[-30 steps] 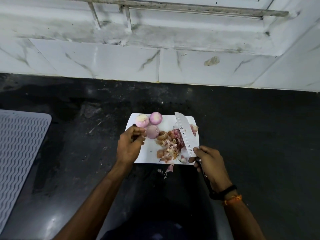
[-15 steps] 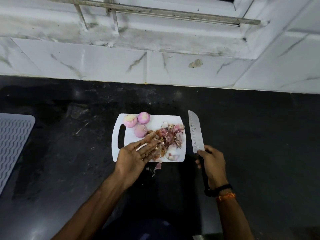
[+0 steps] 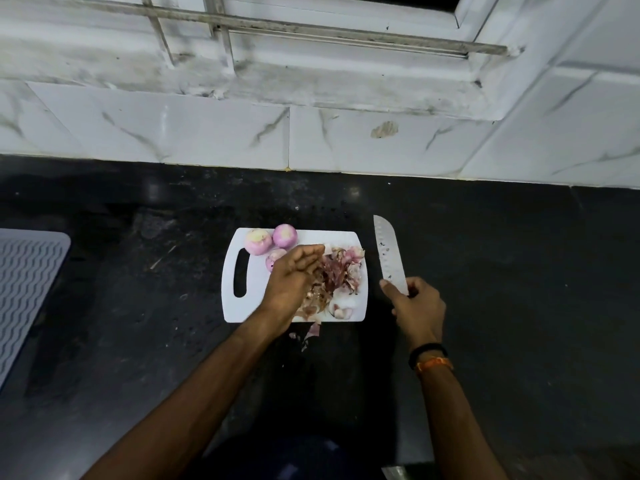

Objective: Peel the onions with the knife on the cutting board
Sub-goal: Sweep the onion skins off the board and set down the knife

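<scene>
On the cutting board [image 3: 242, 306], left hand [image 3: 294, 278] rests open-fingered over light, papery skins [image 3: 337, 275]; right hand [image 3: 414, 306] grips the knife [image 3: 388, 254]; peeled onions [image 3: 258, 241] look slippery.

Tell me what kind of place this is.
Most likely a home kitchen counter. A white cutting board with peeled onions and a heap of skins sits on a dark stone countertop, backed by marble-look wall tiles under a window sill.

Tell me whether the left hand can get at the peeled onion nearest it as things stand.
Probably yes. The left hand hovers open over the cutting board, and the nearest peeled onion lies right beside its knuckles with nothing between. The knife is off to the right.
</scene>
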### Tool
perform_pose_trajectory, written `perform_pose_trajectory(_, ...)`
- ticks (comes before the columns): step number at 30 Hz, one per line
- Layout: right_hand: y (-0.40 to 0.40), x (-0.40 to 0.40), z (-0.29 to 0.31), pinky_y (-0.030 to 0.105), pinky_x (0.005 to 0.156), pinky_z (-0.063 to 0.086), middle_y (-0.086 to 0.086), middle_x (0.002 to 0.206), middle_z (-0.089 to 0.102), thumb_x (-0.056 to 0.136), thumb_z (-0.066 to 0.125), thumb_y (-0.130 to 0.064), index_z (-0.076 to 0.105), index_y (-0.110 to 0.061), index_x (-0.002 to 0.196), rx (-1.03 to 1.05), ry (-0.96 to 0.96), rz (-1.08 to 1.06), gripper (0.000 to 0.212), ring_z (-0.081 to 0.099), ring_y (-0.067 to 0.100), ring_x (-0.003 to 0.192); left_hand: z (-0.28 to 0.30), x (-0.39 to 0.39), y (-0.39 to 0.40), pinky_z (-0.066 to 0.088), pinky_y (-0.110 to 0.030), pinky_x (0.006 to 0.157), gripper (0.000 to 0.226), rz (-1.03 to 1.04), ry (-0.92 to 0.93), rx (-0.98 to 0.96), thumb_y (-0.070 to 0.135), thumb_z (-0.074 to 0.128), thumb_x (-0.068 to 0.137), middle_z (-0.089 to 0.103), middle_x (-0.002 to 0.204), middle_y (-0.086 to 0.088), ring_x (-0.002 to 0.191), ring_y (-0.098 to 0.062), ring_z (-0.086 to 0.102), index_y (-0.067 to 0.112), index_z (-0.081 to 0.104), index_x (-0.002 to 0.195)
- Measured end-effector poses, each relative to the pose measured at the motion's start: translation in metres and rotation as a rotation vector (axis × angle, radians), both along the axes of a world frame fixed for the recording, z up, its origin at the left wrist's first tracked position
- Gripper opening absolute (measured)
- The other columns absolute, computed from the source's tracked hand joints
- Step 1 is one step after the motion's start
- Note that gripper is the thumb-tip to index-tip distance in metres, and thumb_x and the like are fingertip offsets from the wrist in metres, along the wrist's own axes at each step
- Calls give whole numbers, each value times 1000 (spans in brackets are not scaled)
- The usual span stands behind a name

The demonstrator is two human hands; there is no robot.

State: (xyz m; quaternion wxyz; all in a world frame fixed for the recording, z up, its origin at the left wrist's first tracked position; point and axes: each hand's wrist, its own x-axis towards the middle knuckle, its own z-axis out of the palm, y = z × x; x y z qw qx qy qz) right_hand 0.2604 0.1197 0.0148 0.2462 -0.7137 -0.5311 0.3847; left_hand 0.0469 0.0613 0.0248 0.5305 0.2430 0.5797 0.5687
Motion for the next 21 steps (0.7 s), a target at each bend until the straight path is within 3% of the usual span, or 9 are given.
perform_pose_trajectory(3, 9, 10, -13, 40, 81, 58, 0, 102, 65, 81, 79, -43, 65, -19, 104, 34, -233, 56, 36, 64, 18, 93, -5, -5, 3, 48, -34, 108, 58, -66, 306, 55, -28, 43, 83, 71, 120, 2, 119, -9, 63, 14, 69, 112)
perform_pose_trajectory(5, 12, 13, -20, 45, 86, 57, 4, 107, 62, 81, 79, -42, 64, -18, 110, 36, -299, 88, 41, 62, 22, 97, -4, -6, 8, 50, -32, 105, 57, -102, 408, 73, -27, 46, 82, 71, 120, 2, 118, -8, 64, 16, 69, 113)
perform_pose_trajectory(9, 12, 11, -30, 46, 85, 56, 5, 103, 64, 84, 74, -39, 64, -19, 102, 36, -383, 140, 29, 63, 24, 93, -4, -9, 23, 54, -33, 100, 52, -190, 556, 111, -20, 55, 83, 69, 122, 2, 117, -9, 63, 15, 67, 120)
perform_pose_trajectory(12, 10, 8, -36, 46, 83, 55, 6, 101, 63, 93, 63, -34, 63, -17, 101, 60, -448, 158, 19, 60, 21, 88, -3, -15, 29, 56, -30, 95, 40, -169, 767, 138, -7, 57, 89, 71, 117, 1, 110, -11, 66, 17, 69, 119)
perform_pose_trajectory(17, 7, 7, -41, 44, 80, 54, 8, 103, 62, 100, 53, -33, 62, -12, 104, 84, -543, 201, 24, 61, 27, 91, -2, -28, -1, 46, -5, 77, 21, -76, 943, 77, 3, 62, 91, 73, 99, 4, 86, -6, 66, 12, 72, 107)
perform_pose_trajectory(19, 6, 8, -42, 45, 82, 53, 12, 107, 64, 98, 56, -31, 64, -10, 110, 113, -575, 231, 25, 59, 30, 96, -7, -33, -20, 48, -10, 75, 18, -159, 963, 27, 7, 66, 88, 72, 96, 5, 80, -6, 63, 13, 72, 104)
perform_pose_trajectory(21, 3, 8, -39, 46, 87, 50, 14, 115, 61, 94, 62, -27, 63, -9, 120, 168, -593, 205, 32, 55, 33, 104, -14, -35, -36, 54, -26, 73, 20, -252, 982, -26, 11, 70, 85, 71, 94, 4, 76, -10, 63, 14, 72, 104)
